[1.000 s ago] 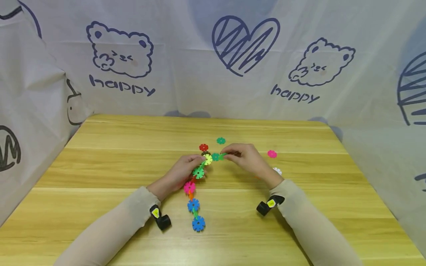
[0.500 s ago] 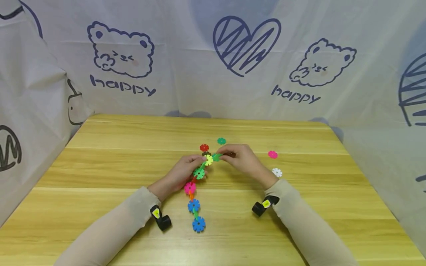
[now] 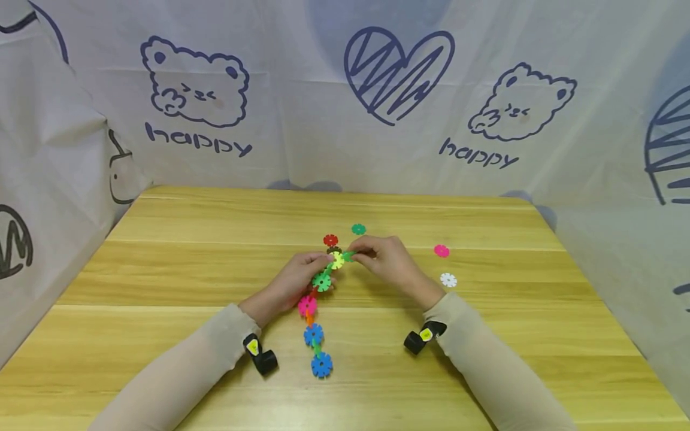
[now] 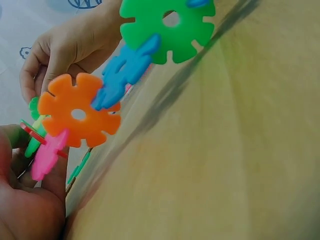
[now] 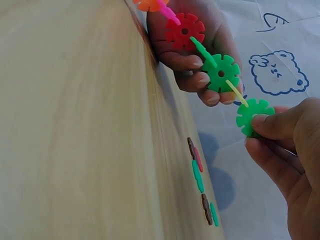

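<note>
A chain of slotted snowflake discs runs down from my left hand (image 3: 293, 281) in the head view, ending in a blue disc (image 3: 321, 364). My left fingers hold its upper part, with the thumb by the yellow disc (image 3: 338, 260). An orange disc (image 4: 79, 110) and a pink disc (image 4: 49, 156) of the chain show in the left wrist view. Between thumb and fingers my right hand (image 3: 390, 263) pinches a green disc (image 5: 254, 116). In the right wrist view its edge meets the yellow disc (image 5: 237, 93), seen edge-on; how deeply they fit together I cannot tell.
Loose discs lie flat on the wooden table (image 3: 188, 239): red (image 3: 330, 240), dark brown (image 3: 334, 249) and teal (image 3: 358, 229) beyond the hands, pink (image 3: 441, 251) and white (image 3: 448, 279) to the right. A printed cloth (image 3: 302, 120) hangs behind the table.
My right hand has moved left, bringing the green disc up to the yellow one. The white disc, partly covered before, now shows whole. The left hand and chain have stayed nearly still.
</note>
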Action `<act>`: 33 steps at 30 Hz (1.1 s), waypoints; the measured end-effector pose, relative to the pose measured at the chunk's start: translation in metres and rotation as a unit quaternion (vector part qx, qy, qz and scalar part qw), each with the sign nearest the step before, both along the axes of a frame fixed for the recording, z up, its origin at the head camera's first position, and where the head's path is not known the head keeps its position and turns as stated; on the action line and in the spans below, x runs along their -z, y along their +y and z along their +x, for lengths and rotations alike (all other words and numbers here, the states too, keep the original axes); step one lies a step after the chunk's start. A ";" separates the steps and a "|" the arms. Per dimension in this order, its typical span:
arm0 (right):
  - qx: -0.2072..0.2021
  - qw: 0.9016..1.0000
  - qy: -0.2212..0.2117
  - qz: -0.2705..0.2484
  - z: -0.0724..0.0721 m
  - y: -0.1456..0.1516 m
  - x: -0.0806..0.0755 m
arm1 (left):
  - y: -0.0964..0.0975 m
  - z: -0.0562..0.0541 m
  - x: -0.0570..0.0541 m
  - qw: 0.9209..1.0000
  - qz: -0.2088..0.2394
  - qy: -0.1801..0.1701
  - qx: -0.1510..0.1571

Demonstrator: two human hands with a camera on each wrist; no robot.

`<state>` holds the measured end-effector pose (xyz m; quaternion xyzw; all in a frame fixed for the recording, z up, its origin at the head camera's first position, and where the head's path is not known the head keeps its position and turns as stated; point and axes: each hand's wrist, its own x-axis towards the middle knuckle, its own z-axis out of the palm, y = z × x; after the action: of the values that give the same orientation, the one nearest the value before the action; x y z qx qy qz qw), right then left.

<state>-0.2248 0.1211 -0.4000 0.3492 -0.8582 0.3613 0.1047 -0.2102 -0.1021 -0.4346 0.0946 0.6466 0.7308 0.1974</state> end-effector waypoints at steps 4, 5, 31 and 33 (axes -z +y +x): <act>0.010 1.000 0.013 -0.006 0.001 0.000 0.002 | 0.001 0.000 0.000 1.000 -0.009 0.005 -0.008; 0.011 1.000 0.016 -0.008 0.001 0.000 0.003 | 0.001 0.000 0.000 1.000 -0.012 0.005 -0.011; -0.003 0.999 -0.001 -0.037 0.000 0.002 0.004 | 0.001 0.000 -0.015 0.973 -0.194 0.126 -0.019; -0.003 0.999 0.000 -0.033 0.000 0.002 0.004 | 0.001 0.000 -0.017 0.962 -0.219 0.162 -0.018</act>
<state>-0.2250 0.1226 -0.4040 0.3480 -0.8450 0.3895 0.1147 -0.2100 -0.1015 -0.4178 0.1539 0.8159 0.5495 0.0927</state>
